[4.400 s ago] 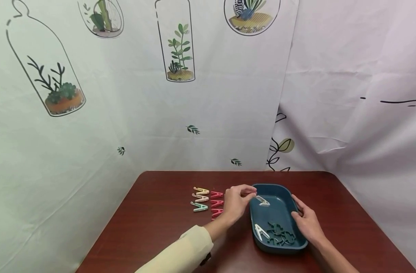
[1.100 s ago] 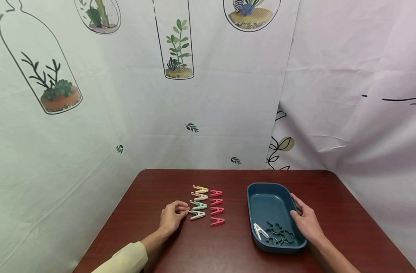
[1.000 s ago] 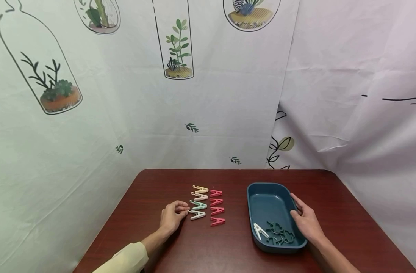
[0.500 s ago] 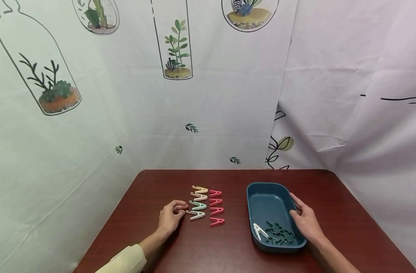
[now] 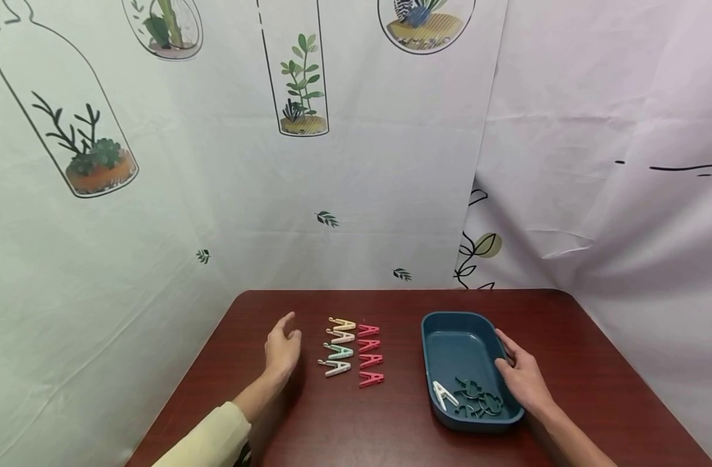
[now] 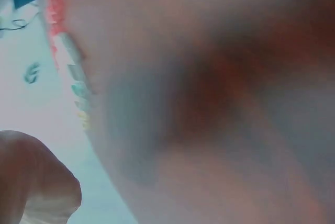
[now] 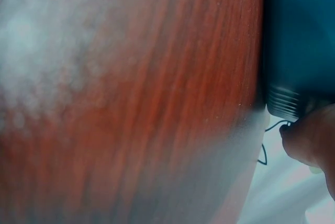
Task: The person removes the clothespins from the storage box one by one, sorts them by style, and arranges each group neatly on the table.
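My left hand [image 5: 283,349] hovers left of the clothespins with its fingers relaxed and nothing in them. Beside it lies a column of pale clothespins: yellow [image 5: 342,323], cream-pink [image 5: 340,336], mint [image 5: 338,351] and white [image 5: 335,368]. A second column of red clothespins [image 5: 371,360] runs along their right. My right hand [image 5: 525,375] grips the right rim of a blue tray [image 5: 428,370], thumb over the edge. In the tray's near end rest a white clothespin [image 5: 444,395] and several dark green pieces [image 5: 478,399]. The right wrist view shows fingertips [image 7: 309,135] at the tray's ridged end.
The dark red-brown table [image 5: 391,428] carries everything. Behind and beside it hangs a white cloth [image 5: 356,181] printed with plants in glass jars. The left wrist view is mostly blurred table, with the clothespins at its left side.
My left hand laid a white clothespin from the tray below the mint one, let go, and has now drawn back up and left. The right hand has stayed on the tray.
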{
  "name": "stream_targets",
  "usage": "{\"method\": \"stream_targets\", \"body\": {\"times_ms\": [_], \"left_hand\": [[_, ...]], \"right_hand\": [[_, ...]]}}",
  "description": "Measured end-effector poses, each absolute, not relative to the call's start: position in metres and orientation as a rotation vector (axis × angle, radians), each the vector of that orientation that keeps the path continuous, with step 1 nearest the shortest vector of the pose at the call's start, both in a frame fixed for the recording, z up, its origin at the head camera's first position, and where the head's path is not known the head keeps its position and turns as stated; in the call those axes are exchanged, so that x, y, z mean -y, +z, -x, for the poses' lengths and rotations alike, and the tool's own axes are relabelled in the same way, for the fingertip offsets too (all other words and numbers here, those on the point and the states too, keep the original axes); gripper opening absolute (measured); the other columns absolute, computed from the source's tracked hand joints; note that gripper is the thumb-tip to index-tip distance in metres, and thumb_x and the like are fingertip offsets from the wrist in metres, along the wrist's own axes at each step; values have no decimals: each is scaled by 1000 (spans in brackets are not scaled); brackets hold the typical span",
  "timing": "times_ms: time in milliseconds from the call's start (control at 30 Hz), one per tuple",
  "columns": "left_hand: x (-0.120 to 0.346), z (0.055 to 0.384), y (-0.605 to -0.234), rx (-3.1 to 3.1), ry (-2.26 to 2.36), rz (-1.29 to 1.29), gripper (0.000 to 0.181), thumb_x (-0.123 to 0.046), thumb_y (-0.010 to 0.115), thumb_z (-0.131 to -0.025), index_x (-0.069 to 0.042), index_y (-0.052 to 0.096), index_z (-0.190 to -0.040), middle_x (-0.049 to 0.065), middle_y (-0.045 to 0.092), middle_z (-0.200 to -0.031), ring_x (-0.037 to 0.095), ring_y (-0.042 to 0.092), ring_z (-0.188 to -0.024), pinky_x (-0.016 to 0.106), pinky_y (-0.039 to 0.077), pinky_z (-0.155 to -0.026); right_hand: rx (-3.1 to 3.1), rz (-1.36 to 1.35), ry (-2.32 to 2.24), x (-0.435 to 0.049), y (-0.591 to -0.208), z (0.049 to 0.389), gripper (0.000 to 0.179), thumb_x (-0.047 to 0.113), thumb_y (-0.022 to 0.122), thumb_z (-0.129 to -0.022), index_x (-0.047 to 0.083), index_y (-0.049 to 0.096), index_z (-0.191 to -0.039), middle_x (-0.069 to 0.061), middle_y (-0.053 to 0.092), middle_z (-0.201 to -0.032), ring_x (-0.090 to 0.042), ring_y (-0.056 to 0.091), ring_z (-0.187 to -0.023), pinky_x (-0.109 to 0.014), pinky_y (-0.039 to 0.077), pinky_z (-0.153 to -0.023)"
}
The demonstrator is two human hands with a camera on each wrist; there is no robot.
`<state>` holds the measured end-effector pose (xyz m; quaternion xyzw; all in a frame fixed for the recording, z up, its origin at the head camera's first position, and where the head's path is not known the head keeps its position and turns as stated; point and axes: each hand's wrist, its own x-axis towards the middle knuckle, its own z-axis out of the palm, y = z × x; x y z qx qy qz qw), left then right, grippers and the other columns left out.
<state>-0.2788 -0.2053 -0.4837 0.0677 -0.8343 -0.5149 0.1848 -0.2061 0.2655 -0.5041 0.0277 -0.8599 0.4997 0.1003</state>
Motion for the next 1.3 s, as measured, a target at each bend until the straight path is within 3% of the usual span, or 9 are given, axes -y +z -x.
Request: {"method": "stream_targets", "body": {"times_ms": [100, 167, 467, 600, 867, 1067, 1300], "left_hand": [[191, 284, -470, 2253, -1630, -164, 53, -1, 56, -104, 5, 46, -156, 29, 49, -156, 44, 50, -143, 52, 43, -116], [178, 286, -460, 2183, -1759, -132, 56, -2, 56, -106, 8, 39, -158, 29, 42, -161, 44, 40, -150, 51, 35, -121], [96, 259, -429, 2062, -2121, 35, 89, -25, 68, -106, 6, 10, -167, 27, 15, -173, 41, 20, -159, 51, 22, -127], [58, 239, -426, 2070, -2204, 110, 96, -29, 72, -104, 6, 8, -167, 27, 15, -173, 44, 20, -158, 53, 22, -126], [-11, 205, -431, 2113, -2344, 111, 93, -30, 73, -103, 6, 15, -166, 28, 21, -172, 47, 27, -155, 56, 28, -123], [-48, 181, -441, 2171, -2434, 26, 92, -28, 76, -101, 6, 20, -165, 31, 24, -170, 48, 25, -156, 61, 26, -123], [-73, 164, -451, 2300, -2423, -209, 95, -17, 74, -98, 8, 12, -165, 33, 12, -171, 53, 17, -156, 69, 22, -121]], "right_hand": [[2542, -84, 1481, -265, -504, 206, 62, -7, 49, -105, -6, 29, -164, -35, 38, -161, -46, 50, -138, -11, 46, -81], [2544, -86, 1483, -265, -504, 207, 62, -7, 49, -105, -6, 28, -164, -35, 37, -161, -46, 50, -139, -11, 46, -81], [2559, -86, 1470, -264, -506, 210, 62, -6, 49, -105, -5, 29, -164, -35, 37, -161, -44, 50, -138, -15, 46, -80], [2562, -85, 1475, -263, -507, 212, 62, -6, 49, -106, -4, 29, -164, -35, 37, -162, -43, 52, -136, -18, 46, -79], [2581, -69, 1444, -261, -504, 213, 63, -5, 49, -105, -4, 28, -164, -35, 38, -161, -39, 56, -125, -22, 45, -76], [2574, -69, 1452, -261, -504, 212, 62, -4, 49, -106, -5, 28, -164, -36, 38, -160, -42, 56, -131, -19, 49, -78], [2557, -70, 1478, -263, -506, 209, 62, -5, 48, -106, -6, 27, -164, -37, 36, -161, -47, 55, -134, -15, 51, -79]]}}
